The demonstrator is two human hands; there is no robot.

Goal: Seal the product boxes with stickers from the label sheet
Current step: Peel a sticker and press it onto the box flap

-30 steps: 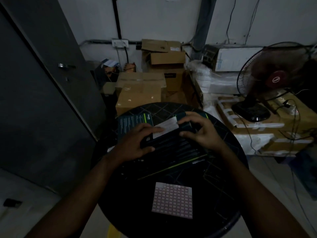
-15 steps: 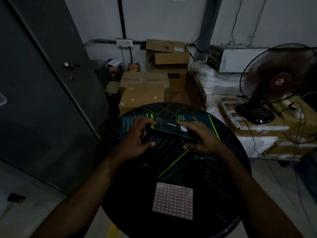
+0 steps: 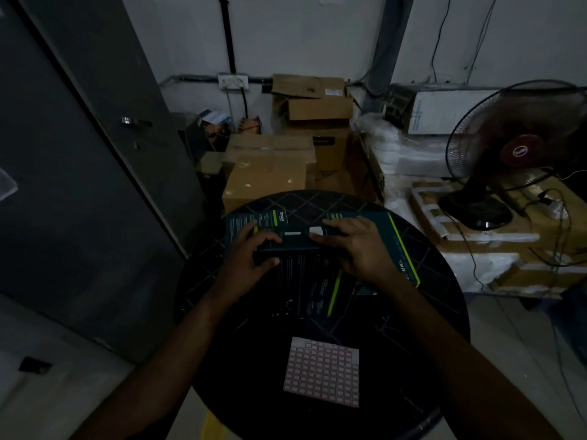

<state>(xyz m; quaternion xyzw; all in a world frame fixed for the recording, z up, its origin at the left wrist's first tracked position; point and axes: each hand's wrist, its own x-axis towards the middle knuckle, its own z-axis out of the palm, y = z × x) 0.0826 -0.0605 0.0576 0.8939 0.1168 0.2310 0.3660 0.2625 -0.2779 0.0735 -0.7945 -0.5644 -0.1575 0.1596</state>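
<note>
Left hand (image 3: pixel 251 258) and right hand (image 3: pixel 355 246) grip the dark product box (image 3: pixel 295 241), steadying it for sealing; label sheet (image 3: pixel 322 371) waits near.

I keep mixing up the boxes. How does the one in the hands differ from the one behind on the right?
The held box is gripped by both the left hand and right hand; the right box lies flat, untouched. The held box is tilted and nearer; the right box is partly hidden. Both are dark teal.
</note>
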